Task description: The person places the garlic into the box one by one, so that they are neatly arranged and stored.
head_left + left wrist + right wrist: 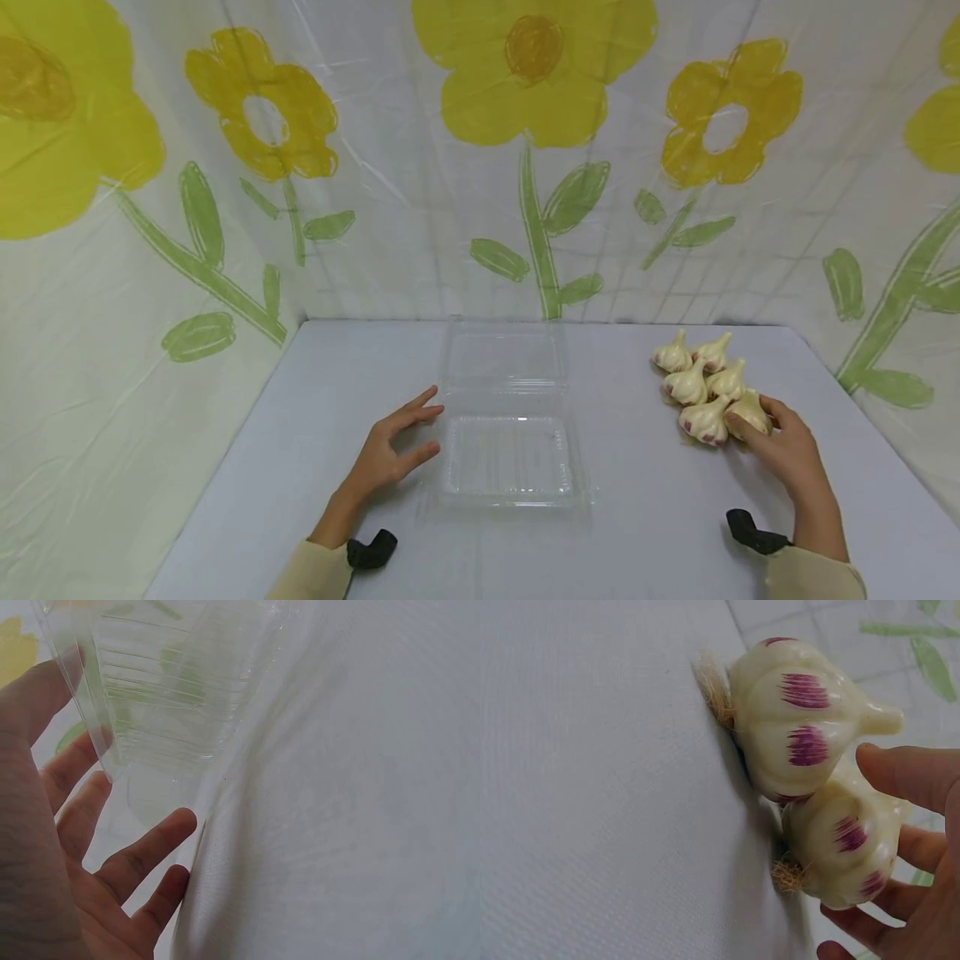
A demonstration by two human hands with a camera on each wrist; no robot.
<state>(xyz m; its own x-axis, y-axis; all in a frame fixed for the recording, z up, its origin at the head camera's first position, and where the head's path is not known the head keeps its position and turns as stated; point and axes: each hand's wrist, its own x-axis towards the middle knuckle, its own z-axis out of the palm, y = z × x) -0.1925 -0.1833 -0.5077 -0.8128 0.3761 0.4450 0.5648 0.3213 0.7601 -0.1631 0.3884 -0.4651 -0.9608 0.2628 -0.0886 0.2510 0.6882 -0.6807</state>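
A clear plastic clamshell box (508,500) lies with its lid (504,354) folded back on the white table. My left hand (390,446) is beside its left edge, fingers spread and apart; in the left wrist view the fingertips (96,784) overlap the box's side wall (172,682). On the right, several garlic bulbs (686,385) with purple streaks and root tufts stand close together. My right hand (787,446) holds the nearest right bulb (750,408), thumb on one side and fingers round the other. Another bulb (799,720) stands against it in the right wrist view.
The white table (630,517) ends at a hanging sheet (390,275) printed with yellow flowers, which also closes off both sides. Black straps with small mounts (372,550) sit at both wrists. Bare tabletop lies between the box and the bulbs.
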